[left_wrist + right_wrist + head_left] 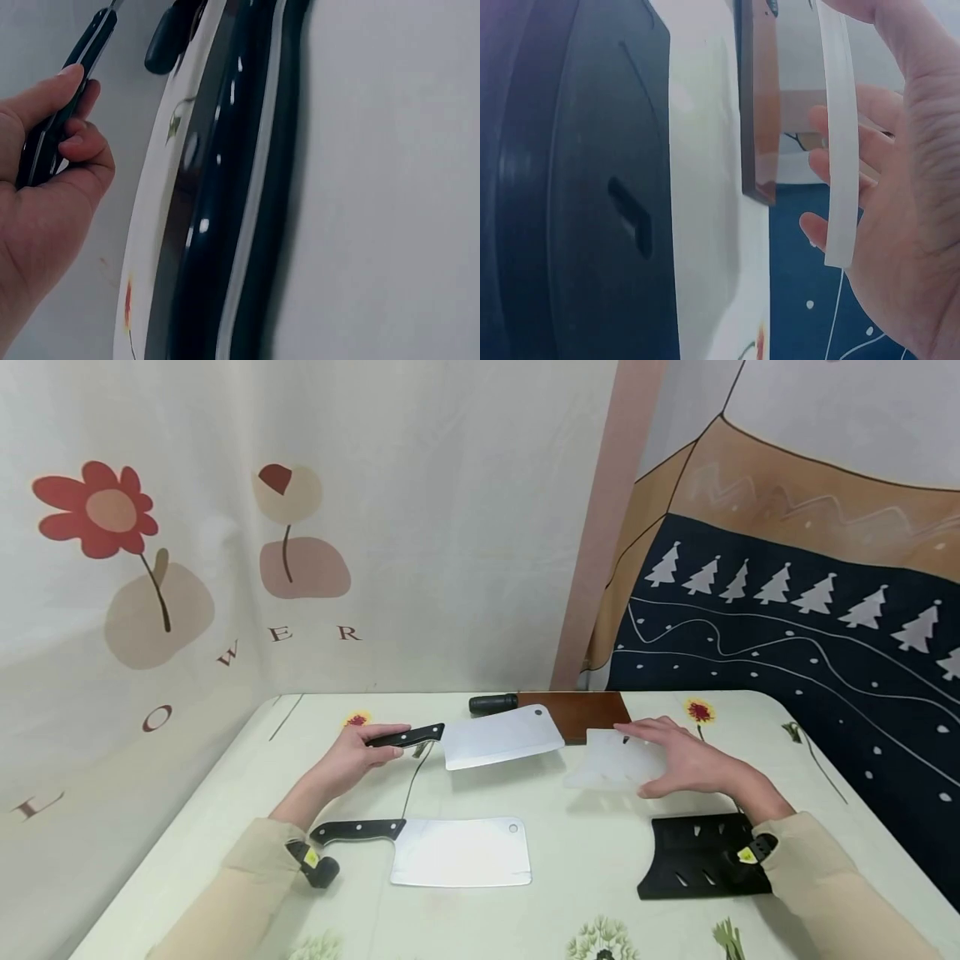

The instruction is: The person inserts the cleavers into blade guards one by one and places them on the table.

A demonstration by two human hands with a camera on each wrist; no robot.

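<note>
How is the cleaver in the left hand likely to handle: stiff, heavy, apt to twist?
The cleaver is likely stiff: its blade looks flat, with no visible sag. It probably feels blade-heavy, since the broad blade extends beyond the left hand on the handle. It might twist in the grip, as the blade drops below the slim handle.

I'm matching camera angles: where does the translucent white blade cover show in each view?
Head: the white blade cover is right of centre, in the right hand.
Left wrist: not visible.
Right wrist: upper right, edge-on, a narrow upright strip.
Landmark shared by head and right wrist: the black slotted cover, lower right in the former, along the left side in the latter.
</note>
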